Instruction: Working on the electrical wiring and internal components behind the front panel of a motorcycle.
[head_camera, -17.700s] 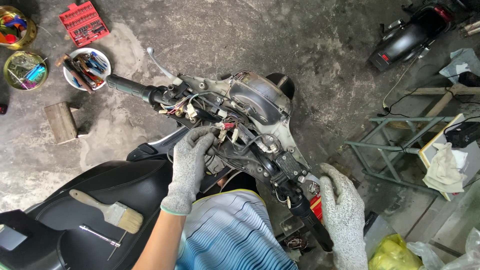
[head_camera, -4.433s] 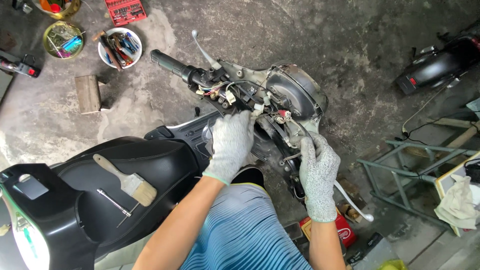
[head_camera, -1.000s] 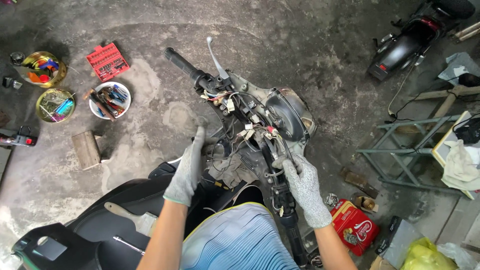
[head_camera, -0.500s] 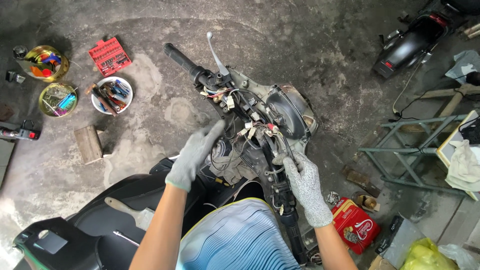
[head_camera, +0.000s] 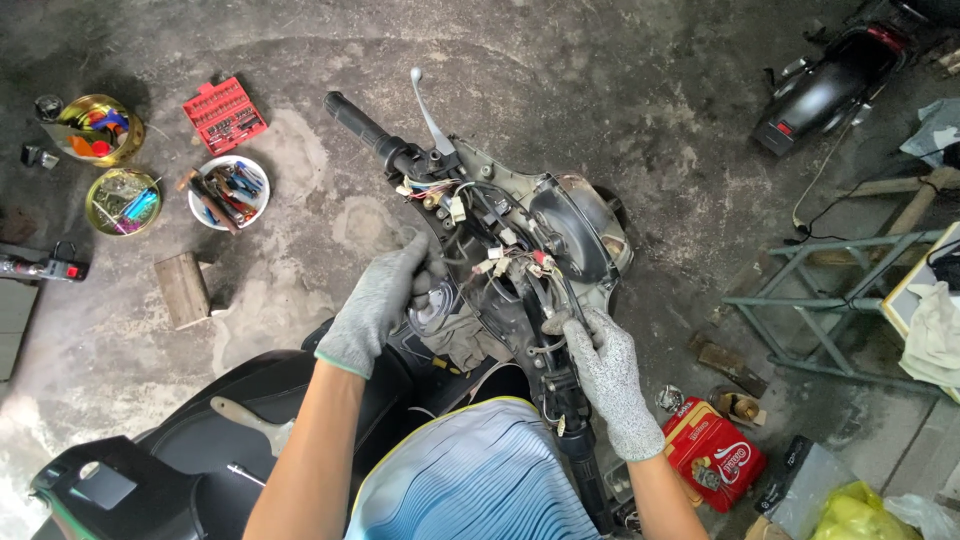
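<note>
Your left hand (head_camera: 378, 302), in a grey knitted glove, closes around the round speedometer housing (head_camera: 436, 305) in the open, stripped handlebar assembly of the scooter (head_camera: 500, 250), probably to keep it from turning. Your right hand (head_camera: 608, 372), gloved the same way, pinches the bundle of coloured wires with white connectors (head_camera: 505, 258) beside the grey headlight shell (head_camera: 570, 228), near the right end of the bar. On the concrete floor (head_camera: 600, 80), well apart, a red socket set (head_camera: 224, 114) and a white bowl of hand tools (head_camera: 228, 190) lie within reach.

Stained grey concrete floor (head_camera: 620, 90), green metal frame (head_camera: 800, 310) at right.
</note>
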